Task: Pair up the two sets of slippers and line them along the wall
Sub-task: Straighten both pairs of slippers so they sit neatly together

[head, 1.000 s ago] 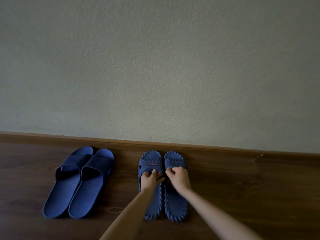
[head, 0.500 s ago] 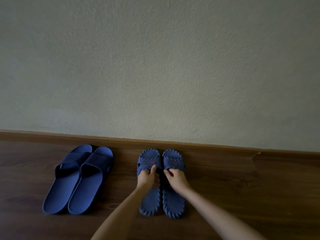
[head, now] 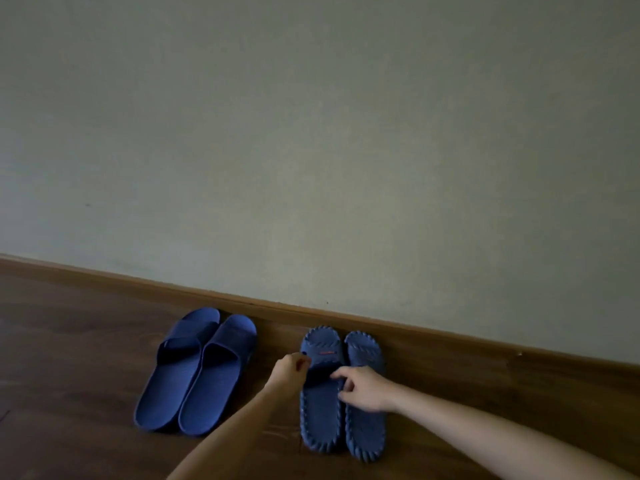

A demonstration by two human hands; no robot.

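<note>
Two pairs of blue slippers lie on the dark wooden floor with their toes at the baseboard [head: 433,332]. The smooth pair [head: 197,372] sits on the left, side by side and slightly angled. The pair with ridged edges is on the right: its left slipper [head: 320,414] and right slipper [head: 367,431] touch each other. My left hand [head: 289,370] is curled at the outer edge of the left ridged slipper's strap. My right hand [head: 363,388] lies over the right ridged slipper's strap, fingers hooked at its inner edge.
A plain pale wall [head: 346,150] rises behind the baseboard. Bare wooden floor [head: 69,358] extends to the left of the smooth pair and to the right of the ridged pair.
The ridged pair slid a little toward the baseboard. My left hand shifted from the middle of the strap to its outer left edge. The view tilted.
</note>
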